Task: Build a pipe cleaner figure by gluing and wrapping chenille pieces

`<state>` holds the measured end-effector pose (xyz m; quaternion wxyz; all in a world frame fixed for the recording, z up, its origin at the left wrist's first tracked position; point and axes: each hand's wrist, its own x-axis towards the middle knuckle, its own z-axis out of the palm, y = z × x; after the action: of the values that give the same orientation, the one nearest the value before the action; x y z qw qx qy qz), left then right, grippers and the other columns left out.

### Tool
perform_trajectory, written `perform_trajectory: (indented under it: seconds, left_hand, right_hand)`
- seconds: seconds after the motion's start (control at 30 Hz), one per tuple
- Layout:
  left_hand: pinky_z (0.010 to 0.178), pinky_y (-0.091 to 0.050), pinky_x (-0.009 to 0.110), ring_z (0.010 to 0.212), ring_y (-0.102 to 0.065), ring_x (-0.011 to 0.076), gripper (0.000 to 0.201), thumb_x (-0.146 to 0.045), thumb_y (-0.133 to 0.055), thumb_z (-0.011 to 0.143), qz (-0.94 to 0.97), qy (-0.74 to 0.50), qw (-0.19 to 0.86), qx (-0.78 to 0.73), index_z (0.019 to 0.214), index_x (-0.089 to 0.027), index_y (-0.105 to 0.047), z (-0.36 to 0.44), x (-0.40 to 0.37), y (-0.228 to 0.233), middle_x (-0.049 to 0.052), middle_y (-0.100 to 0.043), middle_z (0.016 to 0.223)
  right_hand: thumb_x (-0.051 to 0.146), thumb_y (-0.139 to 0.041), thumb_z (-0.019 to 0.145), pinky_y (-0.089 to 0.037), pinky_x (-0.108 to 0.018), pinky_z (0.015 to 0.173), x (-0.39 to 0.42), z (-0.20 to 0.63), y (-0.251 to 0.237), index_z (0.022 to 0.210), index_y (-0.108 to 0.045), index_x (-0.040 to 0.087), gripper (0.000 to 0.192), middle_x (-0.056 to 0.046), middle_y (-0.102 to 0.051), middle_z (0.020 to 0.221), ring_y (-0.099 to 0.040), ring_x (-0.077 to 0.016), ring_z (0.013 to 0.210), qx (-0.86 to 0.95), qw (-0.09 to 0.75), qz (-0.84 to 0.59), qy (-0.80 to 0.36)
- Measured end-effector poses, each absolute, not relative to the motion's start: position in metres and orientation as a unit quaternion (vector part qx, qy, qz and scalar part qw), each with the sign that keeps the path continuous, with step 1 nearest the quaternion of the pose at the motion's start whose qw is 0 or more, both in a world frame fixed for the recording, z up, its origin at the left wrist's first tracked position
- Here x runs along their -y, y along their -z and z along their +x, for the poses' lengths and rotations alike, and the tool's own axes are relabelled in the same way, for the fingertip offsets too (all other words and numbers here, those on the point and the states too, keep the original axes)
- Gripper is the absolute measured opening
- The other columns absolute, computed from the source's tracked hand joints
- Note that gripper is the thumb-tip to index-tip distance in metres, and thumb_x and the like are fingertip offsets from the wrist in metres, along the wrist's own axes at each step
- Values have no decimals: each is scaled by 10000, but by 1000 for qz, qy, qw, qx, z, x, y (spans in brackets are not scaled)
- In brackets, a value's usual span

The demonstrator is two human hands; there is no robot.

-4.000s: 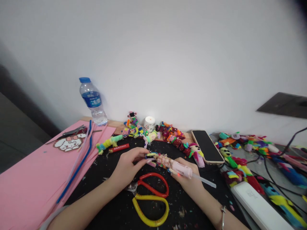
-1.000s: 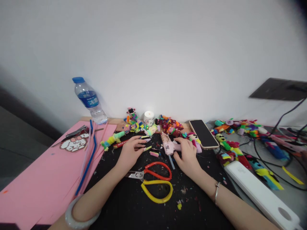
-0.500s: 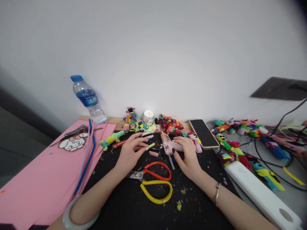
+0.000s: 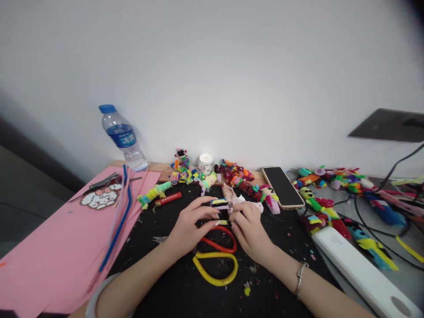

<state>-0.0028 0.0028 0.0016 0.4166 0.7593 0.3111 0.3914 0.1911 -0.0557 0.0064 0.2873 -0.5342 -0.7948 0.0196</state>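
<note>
Head view, nearest first: two bare forearms come in from the bottom edge over a black mat (image 4: 185,291) littered with coloured scraps, and just ahead of the wrists lie scissors (image 4: 217,260) with one yellow and one red loop handle, close enough to grab without reaching. Over the red loop, the left hand (image 4: 190,227) and right hand (image 4: 250,229) meet fingertip to fingertip around a small craft piece (image 4: 221,204), banded in yellow, black and pink. The left thumb and forefinger pinch it from the left, and the right fingers curl in against its other end, so the piece is steadied from both sides just above the mat; exactly how the right fingertips grip is hidden. Right behind the right hand a pink glue gun (image 4: 240,201) lies on the mat, its crusted nozzle pointing away from the person, probably parked within reach while both hands are busy. Further left, a pink foam sheet (image 4: 49,247) carries blue and pink pipe cleaners (image 4: 115,229). A white power strip (image 4: 357,269) lies to the right. Along the wall stand a water bottle (image 4: 122,139), a row of finished fuzzy figures (image 4: 238,179), a small white jar (image 4: 206,164) and a phone (image 4: 283,186) face up, all pushed back, seemingly to keep the working patch free.
</note>
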Motion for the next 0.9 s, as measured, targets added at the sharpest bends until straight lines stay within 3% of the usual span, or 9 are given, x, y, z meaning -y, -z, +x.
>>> perform_trajectory:
  seconds: [0.13,0.37,0.9]
  left_hand:
    - [906,-502,366,1011,-605,224,101,-197,-602,781,742,-439,339,-376,812,-196,-698,-6,-11,-2,85,-622,1080]
    - [850,-540,337,985,-614,204,45,-198,-636,730,656,-488,426,-386,742,-159,-616,-6,-16,6,79,-578,1058]
    - [708,-553,252,946,-594,193,182,-200,-623,720,673,-480,375,-419,609,-163,-483,-7,-16,2,71,-581,957]
  right_hand:
    - [123,-392,859,-385,-378,792,54,195,-4,877,-516,206,151,-64,-522,939,-472,-211,902,764,326,-556,-30]
    - [120,-361,877,-390,-370,801,53,196,-1,876,-494,205,158,-67,-514,949,-478,-209,902,751,346,-560,-55]
    - [110,-369,883,-383,-390,812,53,197,-1,900,-487,209,155,-68,-500,969,-465,-214,922,750,358,-550,-86]
